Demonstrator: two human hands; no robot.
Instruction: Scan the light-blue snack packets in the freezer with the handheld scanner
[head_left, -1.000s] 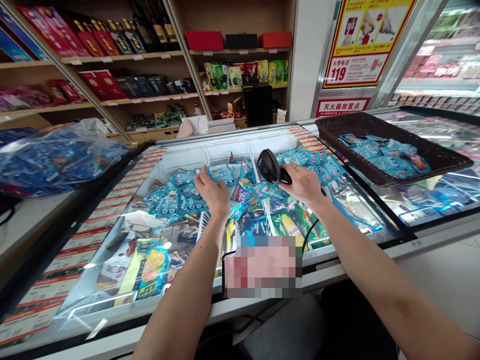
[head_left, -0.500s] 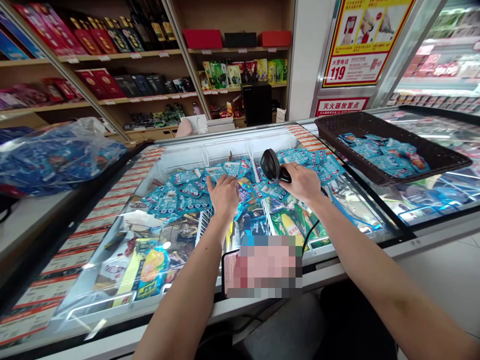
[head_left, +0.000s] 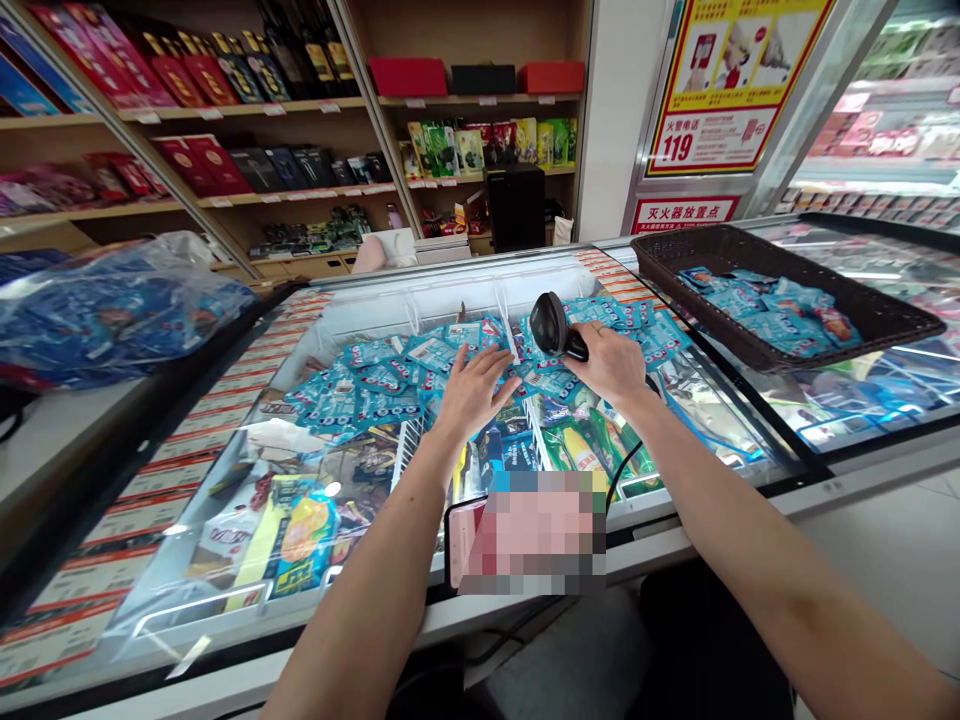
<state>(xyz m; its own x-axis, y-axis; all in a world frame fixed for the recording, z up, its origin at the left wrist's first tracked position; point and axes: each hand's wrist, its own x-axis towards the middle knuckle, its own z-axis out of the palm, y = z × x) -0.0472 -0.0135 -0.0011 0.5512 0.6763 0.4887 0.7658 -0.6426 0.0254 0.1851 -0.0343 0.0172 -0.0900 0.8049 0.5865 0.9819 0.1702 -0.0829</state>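
Observation:
My right hand (head_left: 611, 362) is wrapped round the handle of a black barcode scanner (head_left: 550, 324), whose head tilts toward the left. A black cable (head_left: 624, 470) runs down from it. My left hand (head_left: 474, 392) is open, palm down, fingers spread, with nothing visible in it. It is over the blue snack packets (head_left: 367, 385), nearest the middle of the spread; whether the fingertips touch them I cannot tell. More blue packets (head_left: 604, 315) lie beyond my right hand. They all rest on the glass top of a freezer chest (head_left: 360, 300).
A phone (head_left: 466, 545), partly blurred out, lies at the freezer's front edge. On the right stands a brown basket (head_left: 885, 315) of blue packets. A clear plastic bag (head_left: 120, 300) of blue packs sits at left. Stocked shelves (head_left: 292, 110) line the back.
My left hand has moved right across the blue packets, toward the scanner. My right hand and the scanner have shifted very slightly right.

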